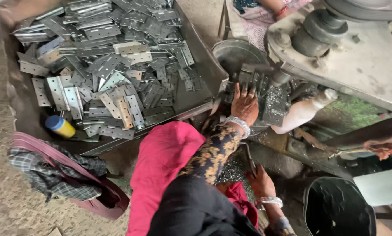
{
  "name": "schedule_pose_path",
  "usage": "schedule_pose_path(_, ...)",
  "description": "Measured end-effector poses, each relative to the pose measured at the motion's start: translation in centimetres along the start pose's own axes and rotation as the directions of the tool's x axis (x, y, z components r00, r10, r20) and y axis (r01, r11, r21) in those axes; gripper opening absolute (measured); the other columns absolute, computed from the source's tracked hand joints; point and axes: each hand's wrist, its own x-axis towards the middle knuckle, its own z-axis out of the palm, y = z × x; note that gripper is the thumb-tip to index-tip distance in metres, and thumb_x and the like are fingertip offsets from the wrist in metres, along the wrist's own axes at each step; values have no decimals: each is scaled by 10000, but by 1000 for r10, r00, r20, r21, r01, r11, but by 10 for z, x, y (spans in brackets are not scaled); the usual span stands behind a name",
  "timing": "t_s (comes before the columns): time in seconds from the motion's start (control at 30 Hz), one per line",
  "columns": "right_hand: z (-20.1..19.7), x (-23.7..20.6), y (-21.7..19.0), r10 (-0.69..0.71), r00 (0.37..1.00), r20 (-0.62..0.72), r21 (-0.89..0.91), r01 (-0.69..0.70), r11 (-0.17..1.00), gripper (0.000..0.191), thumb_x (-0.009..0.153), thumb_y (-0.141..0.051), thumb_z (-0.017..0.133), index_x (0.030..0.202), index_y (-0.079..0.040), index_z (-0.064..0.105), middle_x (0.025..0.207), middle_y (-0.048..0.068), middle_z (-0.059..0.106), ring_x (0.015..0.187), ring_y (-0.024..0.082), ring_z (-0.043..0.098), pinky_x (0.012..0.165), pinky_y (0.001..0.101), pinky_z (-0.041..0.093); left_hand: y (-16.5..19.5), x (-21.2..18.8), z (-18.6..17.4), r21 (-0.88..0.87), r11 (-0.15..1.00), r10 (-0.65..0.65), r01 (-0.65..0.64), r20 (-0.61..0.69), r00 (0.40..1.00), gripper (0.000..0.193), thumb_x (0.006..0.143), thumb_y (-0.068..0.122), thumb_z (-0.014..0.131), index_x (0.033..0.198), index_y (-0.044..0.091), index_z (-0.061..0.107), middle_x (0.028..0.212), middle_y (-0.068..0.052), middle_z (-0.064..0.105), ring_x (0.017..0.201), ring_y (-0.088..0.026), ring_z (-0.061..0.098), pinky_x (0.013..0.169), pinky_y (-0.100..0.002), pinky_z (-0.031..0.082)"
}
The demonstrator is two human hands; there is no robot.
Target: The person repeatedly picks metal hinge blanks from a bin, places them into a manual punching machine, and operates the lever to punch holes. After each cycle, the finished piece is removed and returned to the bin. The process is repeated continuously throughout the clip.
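Many flat metal hinge plates (113, 65) still fill the tray (200, 61) at far left. The left hand (245, 105) presses open-fingered on one plate (248, 81) under the machine (336, 48); the right hand (260, 181) grips a lever (248, 157) near. Finished count cannot be told.

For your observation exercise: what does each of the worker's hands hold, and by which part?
The left hand presses flat on hinge plates under the machine. The right hand grips a thin metal lever at its lower end.
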Motion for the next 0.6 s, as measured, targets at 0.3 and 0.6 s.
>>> schedule_pose_path(0.3,-112,9,-73,-105,882,-460,117,178,977,460,917,-285,733,1312,-90,599,1038,79,742,883,245,742,764,390,574,-163,-40,-14,24,976,-215,216,-59,975,235,923,215,556,1023,86,726,1027,-153,717,1015,-313,673,900,-464,499)
schedule_pose_path(0.6,-139,26,-120,-149,870,-470,-50,142,989,422,929,-375,688,1272,-133,647,1015,41,764,876,222,746,689,374,562,-216,87,41,385,759,-579,525,31,815,715,927,512,566,1358,-58,545,1275,-209,636,1181,-402,568,893,-497,497)
